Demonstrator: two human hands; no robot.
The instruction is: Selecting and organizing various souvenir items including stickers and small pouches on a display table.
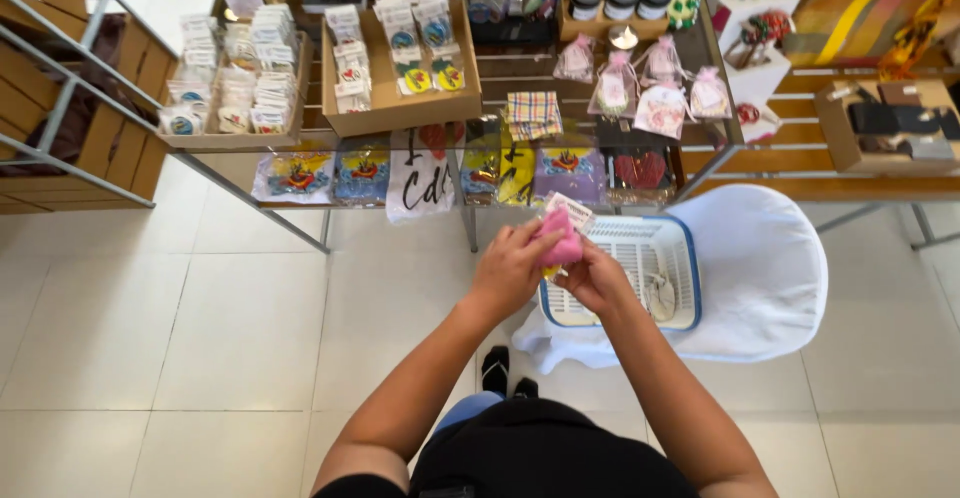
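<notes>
both hands, left hand (510, 270) and right hand (592, 280), have their fingers pinching a small pink pouch (560, 238) above the white basket (690, 288), which is nearly emptied; the counter (720, 128) is already stocked.

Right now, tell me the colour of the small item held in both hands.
Pink, with a white tag on it: the small item, seen in the head view.

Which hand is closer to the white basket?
Right. The right hand overlaps the basket's left rim in this view; the left hand is farther left, both holding a pink pouch.
</notes>
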